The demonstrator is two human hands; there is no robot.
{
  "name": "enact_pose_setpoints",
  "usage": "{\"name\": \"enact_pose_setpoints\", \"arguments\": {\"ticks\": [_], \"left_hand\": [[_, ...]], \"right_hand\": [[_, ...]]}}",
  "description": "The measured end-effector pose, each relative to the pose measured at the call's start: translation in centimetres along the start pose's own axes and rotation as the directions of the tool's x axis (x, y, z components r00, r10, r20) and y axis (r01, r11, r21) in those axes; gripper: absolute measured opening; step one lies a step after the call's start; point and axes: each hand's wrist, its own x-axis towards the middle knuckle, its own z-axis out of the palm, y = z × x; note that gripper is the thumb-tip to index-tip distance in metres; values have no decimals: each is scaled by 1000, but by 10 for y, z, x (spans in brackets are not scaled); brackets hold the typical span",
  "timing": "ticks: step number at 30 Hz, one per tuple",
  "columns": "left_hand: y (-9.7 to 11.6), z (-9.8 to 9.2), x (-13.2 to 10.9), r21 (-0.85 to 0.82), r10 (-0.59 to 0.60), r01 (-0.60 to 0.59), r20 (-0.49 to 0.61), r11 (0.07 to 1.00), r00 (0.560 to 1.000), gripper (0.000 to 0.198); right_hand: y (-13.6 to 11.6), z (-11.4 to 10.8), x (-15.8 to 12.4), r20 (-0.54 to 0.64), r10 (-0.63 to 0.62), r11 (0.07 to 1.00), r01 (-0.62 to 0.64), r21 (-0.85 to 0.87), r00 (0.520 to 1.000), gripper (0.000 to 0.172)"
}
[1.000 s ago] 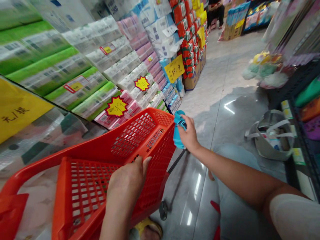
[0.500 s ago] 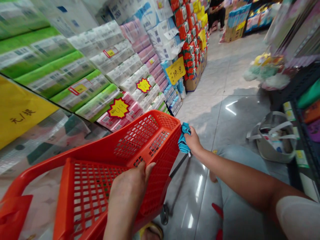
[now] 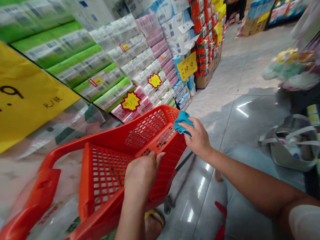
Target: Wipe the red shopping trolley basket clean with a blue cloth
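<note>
A red plastic shopping cart (image 3: 107, 180) with perforated basket walls stands tilted across the view in front of me. My left hand (image 3: 141, 171) is closed over the near side rim of the basket, its thumb raised along the edge and its other fingertips hidden inside. At the far corner of the basket, my right hand (image 3: 198, 136) pinches a folded blue cloth (image 3: 183, 121). That cloth lies over the top rim at the corner and touches it.
Packs of tissue (image 3: 102, 81) are stacked along the left, with yellow price signs (image 3: 187, 66) on them. On the right, a grey bag (image 3: 287, 153) with items inside stands on the tiled floor (image 3: 255, 110). A person sits far back.
My right hand has moved the blue cloth from the outer end face up onto the corner rim. The view has shifted left, so things appear further right. My left hand keeps its hold.
</note>
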Motion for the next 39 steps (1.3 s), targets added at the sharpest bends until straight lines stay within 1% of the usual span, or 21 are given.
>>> {"name": "enact_pose_setpoints", "arguments": {"ticks": [3, 5, 6, 8, 9, 11, 12, 14, 16, 18, 19, 21, 25, 26, 28, 30, 32, 34, 37, 38, 39], "left_hand": [[4, -3, 0, -53, 3, -2, 19, 999, 1000, 52], [4, -4, -3, -69, -2, 4, 34, 998, 999, 47], [3, -4, -8, -72, -9, 12, 46, 997, 999, 46], [-3, -2, -23, -88, -21, 25, 40, 996, 999, 45], [-8, 0, -34, -101, -25, 26, 3, 995, 1000, 44], [-19, 6, -61, -135, -16, -5, -151, 991, 988, 40], [-25, 9, -76, -149, 1, -40, -258, 988, 966, 38], [-36, 17, -107, -150, 48, -124, -433, 981, 900, 32], [-46, 24, -136, -141, 94, -199, -538, 970, 837, 30], [-57, 29, -161, -131, 104, -223, -592, 966, 799, 33], [-63, 30, -173, -125, 89, -207, -612, 970, 786, 34], [-76, 31, -193, -105, 27, -125, -651, 987, 759, 36], [-101, 30, -217, -114, -136, 79, -705, 990, 696, 28], [-106, 29, -218, -125, -163, 105, -705, 987, 691, 26], [-115, 27, -216, -148, -198, 133, -683, 980, 703, 23], [-122, 25, -210, -185, -237, 153, -635, 971, 735, 21], [-128, 23, -203, -244, -322, 218, -569, 945, 756, 27], [-132, 20, -196, -293, -408, 298, -465, 908, 786, 41], [-136, 16, -186, -333, -443, 351, -258, 875, 859, 52], [-138, 14, -183, -355, -427, 344, -188, 869, 884, 52], [-140, 13, -181, -382, -409, 335, -130, 861, 903, 51]], "right_hand": [[-34, 0, -17, 181, -185, 983, 183, 26, 966, 46], [-43, -7, -20, 240, -260, 965, 260, 34, 935, 44], [-42, -11, -17, 240, -254, 966, 258, 16, 937, 43], [-33, -17, -6, 208, -172, 981, 186, -48, 963, 39], [-28, -19, 0, 198, -122, 986, 141, -84, 973, 38], [-30, -21, 7, 211, -70, 984, 102, -146, 975, 36], [-38, -21, 7, 234, -77, 980, 117, -162, 969, 34], [-68, -20, 1, 290, -130, 972, 180, -151, 948, 31], [-110, -19, -9, 351, -193, 967, 238, -89, 916, 28], [-146, -18, -15, 431, -255, 959, 283, 0, 866, 27], [-158, -18, -16, 467, -282, 954, 297, 45, 838, 27], [-168, -18, -12, 517, -307, 950, 291, 113, 799, 26], [-166, -16, 2, 554, -235, 972, 210, 108, 799, 25], [-172, -16, 3, 563, -244, 969, 226, 104, 790, 23], [-193, -15, 1, 579, -328, 943, 297, 152, 747, 19], [-216, -15, -4, 580, -432, 901, 349, 257, 690, 19], [-226, -14, -6, 583, -486, 874, 353, 334, 651, 25], [-216, -12, -4, 590, -471, 882, 348, 317, 655, 30], [-188, -9, 4, 573, -397, 916, 347, 200, 717, 31], [-183, -9, 6, 574, -396, 916, 356, 187, 717, 31], [-181, -9, 8, 587, -410, 909, 365, 201, 699, 32]]}}
